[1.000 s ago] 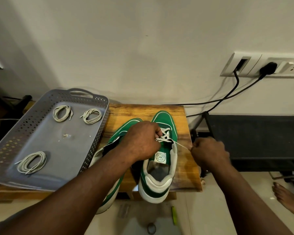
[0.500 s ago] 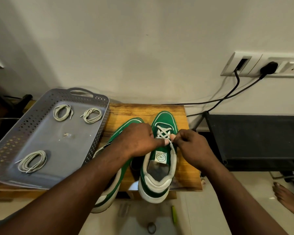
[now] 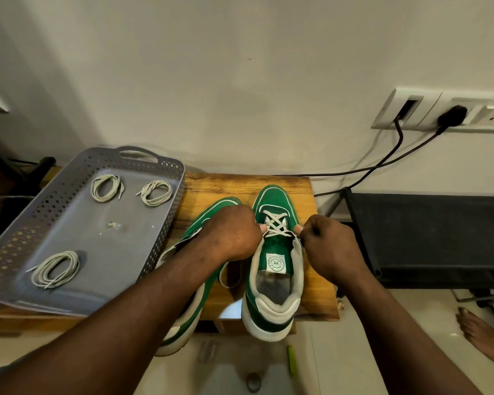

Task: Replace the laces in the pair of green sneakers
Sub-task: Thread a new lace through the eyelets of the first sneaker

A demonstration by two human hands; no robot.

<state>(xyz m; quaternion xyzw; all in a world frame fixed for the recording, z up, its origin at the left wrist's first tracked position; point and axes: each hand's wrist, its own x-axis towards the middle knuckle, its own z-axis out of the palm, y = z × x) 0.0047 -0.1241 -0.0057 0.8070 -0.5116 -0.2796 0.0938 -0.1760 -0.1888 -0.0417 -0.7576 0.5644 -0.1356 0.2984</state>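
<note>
- Task thing: right-hand green suede sneaker with white sole, on the brown wooden worktop. Toe points at the wall and the heel hangs over the near edge, so its long axis runs straight away from the person.
- The off-white lace is crossed through the eyelets at the toe end only. The rows nearer the tongue label look unlaced.
- Left hand: grip curled, fingertips at the left eyelet row, apparently pinching the off-white lace there. A loose stretch of lace trails below the wrist.
- Right hand: grip curled, pinching the other run of lace at the right eyelet row.
- Key relation: the hands flank the lacing, one per side and equally near. The open eyelets lie toward the heel from both grips, so I judge the next crossing works back toward the person along the shoe's axis.
- Room, left: the second green sneaker sits just beside, partly under the left forearm, so it's tight.
- Room, right: the worktop edge is near the right hand, with a black mesh stand beyond. There's space to pull slack out sideways.
- The grey perforated plastic tray at far left holds three coiled laces, well apart from the work.
- Risk: the overhanging heel could tip under a hard pull.
</note>
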